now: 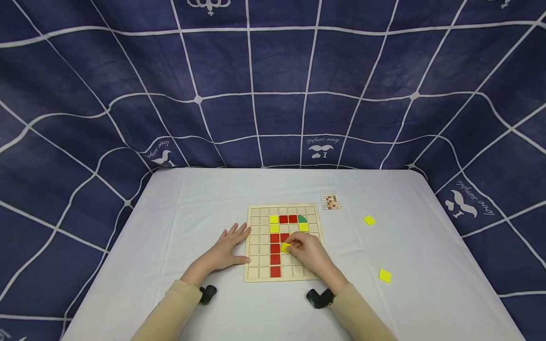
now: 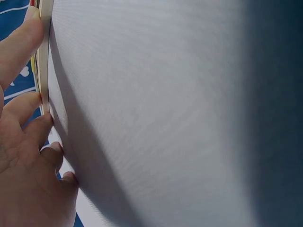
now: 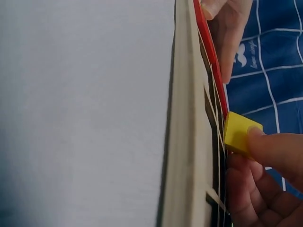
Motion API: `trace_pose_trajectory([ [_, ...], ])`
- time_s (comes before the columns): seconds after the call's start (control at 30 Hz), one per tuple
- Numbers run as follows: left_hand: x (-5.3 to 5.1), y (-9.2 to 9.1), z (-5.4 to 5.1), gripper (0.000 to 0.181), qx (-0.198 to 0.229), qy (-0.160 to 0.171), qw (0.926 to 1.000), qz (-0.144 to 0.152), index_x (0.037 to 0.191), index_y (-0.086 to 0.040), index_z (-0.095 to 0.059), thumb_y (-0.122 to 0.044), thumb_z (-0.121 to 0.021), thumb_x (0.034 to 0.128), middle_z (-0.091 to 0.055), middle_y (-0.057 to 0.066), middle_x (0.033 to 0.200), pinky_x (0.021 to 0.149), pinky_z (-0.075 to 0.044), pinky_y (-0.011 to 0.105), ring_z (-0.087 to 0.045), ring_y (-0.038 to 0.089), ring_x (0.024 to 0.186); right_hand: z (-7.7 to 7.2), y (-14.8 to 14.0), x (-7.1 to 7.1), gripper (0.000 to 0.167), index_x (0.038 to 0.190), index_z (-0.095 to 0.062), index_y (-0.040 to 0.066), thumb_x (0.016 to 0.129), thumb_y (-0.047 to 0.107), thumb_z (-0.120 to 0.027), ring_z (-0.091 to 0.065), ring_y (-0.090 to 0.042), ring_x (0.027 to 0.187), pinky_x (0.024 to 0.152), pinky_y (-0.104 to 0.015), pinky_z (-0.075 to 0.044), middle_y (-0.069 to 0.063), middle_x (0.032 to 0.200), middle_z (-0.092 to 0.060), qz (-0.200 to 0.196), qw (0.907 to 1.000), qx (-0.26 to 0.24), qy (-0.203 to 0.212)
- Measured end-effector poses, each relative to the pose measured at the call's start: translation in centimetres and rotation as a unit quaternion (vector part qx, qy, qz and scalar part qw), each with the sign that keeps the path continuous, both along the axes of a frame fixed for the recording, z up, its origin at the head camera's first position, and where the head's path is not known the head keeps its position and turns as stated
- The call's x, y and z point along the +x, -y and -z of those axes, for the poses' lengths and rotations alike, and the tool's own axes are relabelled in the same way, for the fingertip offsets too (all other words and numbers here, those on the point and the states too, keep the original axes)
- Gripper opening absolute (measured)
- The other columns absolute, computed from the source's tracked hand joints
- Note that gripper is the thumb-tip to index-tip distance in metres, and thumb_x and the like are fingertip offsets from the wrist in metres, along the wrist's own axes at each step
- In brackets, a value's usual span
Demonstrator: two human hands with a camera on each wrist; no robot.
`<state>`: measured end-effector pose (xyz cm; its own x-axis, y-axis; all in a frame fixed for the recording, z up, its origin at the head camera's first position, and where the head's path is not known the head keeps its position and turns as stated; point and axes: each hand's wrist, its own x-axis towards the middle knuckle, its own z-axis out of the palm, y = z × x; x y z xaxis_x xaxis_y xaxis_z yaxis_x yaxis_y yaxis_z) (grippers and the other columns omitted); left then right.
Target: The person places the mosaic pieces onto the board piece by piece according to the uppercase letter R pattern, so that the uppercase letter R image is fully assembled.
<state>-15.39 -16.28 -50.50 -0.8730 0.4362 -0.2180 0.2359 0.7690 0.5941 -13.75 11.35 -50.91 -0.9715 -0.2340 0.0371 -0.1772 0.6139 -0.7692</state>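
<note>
A wooden grid board (image 1: 258, 278) lies on the table, with red, yellow and green tiles set in some squares. My right hand (image 1: 308, 251) pinches a yellow square tile (image 1: 286, 247) between thumb and fingers, just over the board beside the red column. In the right wrist view the pinched yellow tile (image 3: 238, 133) is tilted, one edge at the board's surface. My left hand (image 1: 224, 249) has its fingers spread, and its thumb and fingertips touch the board's left edge. The left wrist view shows that hand (image 2: 33, 156) along the wooden rim (image 2: 45, 61).
On the white-covered table (image 1: 204, 199), a small pattern card (image 1: 331, 201) lies past the board's upper right corner. Two loose yellow tiles, one farther back (image 1: 368, 220) and one nearer (image 1: 385, 275), lie to the right. Dark blue cloth (image 1: 277, 113) hangs behind.
</note>
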Motion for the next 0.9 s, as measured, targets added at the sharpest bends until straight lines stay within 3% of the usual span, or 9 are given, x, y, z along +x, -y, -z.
trace_pose_trajectory([
  [0.57,-0.12,0.0,0.1,0.092,0.007,-0.001,1.0,0.0,0.154,-0.009,-0.032,-0.033,-0.081,0.0798,-0.021,0.011,0.164,0.123,-0.003,0.058,-0.006,0.036,0.153,-0.5,0.62,-0.22,0.007,0.09,-0.077,0.015,0.085,0.01,-0.077,-0.049,-0.007,0.07,0.061,-0.016,-0.045,0.006,0.082,-0.059,-0.005,0.9972,0.063,-0.039],
  [0.9,-0.01,-0.03,-0.14,0.093,0.002,0.006,1.0,-0.001,0.155,-0.01,-0.031,-0.033,-0.081,0.08,-0.02,0.01,0.164,0.124,-0.002,0.057,-0.005,0.035,0.154,-0.39,0.88,-0.06,0.008,0.082,-0.072,0.012,0.084,0.006,-0.077,-0.048,-0.007,0.07,0.059,-0.015,-0.044,0.005,0.08,-0.053,0.01,0.9969,0.073,-0.027],
])
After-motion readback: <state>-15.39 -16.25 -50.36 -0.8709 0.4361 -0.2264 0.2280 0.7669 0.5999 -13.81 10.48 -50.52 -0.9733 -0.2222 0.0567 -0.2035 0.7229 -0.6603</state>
